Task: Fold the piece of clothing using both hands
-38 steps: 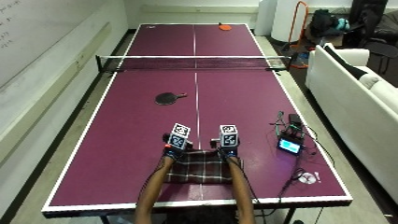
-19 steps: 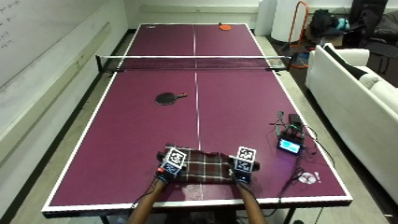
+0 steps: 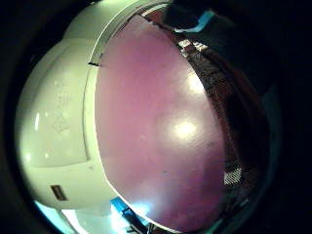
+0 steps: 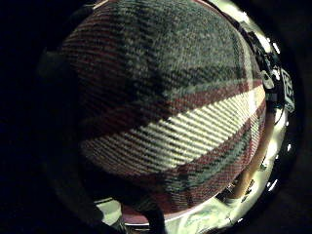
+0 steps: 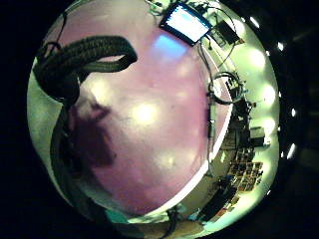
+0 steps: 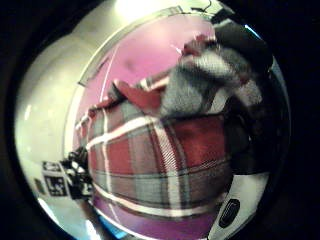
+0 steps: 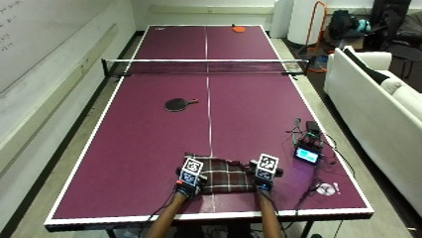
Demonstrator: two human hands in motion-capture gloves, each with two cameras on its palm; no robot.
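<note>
Plaid shirt [image 7: 224, 176] lies btwn left hand [image 7: 187, 184] & right hand [image 7: 264, 182] — finger state can't tell.

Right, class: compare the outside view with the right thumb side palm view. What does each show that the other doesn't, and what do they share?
Only the outside view shows the black table tennis paddle, the black net, the small lit screen device and the white sofa. Only the right thumb side palm view shows the cloth's bunched upper edge close up. Both show the red and grey plaid cloth lying on the purple table tennis table.
</note>
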